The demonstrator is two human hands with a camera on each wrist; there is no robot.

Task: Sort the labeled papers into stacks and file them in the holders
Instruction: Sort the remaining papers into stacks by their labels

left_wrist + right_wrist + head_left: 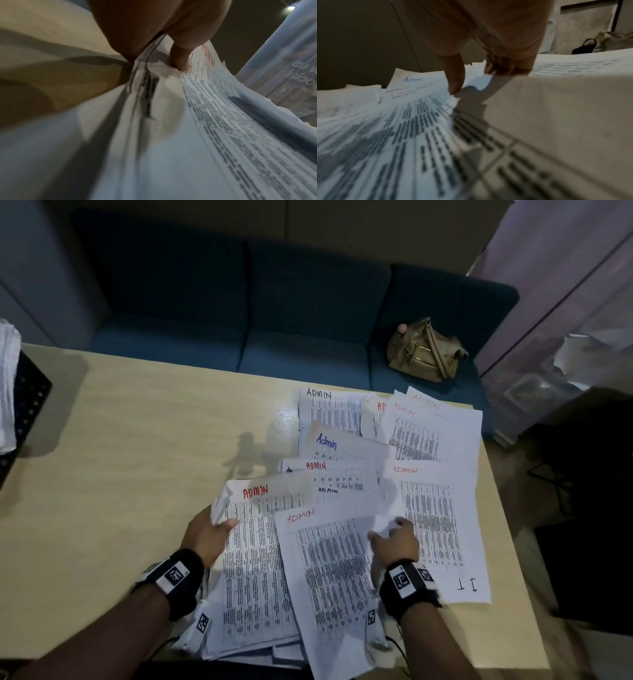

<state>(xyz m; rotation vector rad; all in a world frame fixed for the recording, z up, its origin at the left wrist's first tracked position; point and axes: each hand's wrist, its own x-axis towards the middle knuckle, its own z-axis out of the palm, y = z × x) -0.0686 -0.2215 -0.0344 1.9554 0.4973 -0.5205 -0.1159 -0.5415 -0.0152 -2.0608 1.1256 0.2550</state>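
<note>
Several printed sheets marked ADMIN lie fanned over the right half of the table. My left hand grips the left edge of a stack of ADMIN papers, thumb on top. In the left wrist view the thumb presses on the stack of papers, which bends upward. My right hand pinches the right edge of the front ADMIN sheet; the right wrist view shows the thumb on the printed sheet and curled fingers at its edge.
A black mesh holder with white papers stands at the table's left edge. One sheet on the right also bears "IT" at its near end. A tan handbag lies on the blue sofa behind the table.
</note>
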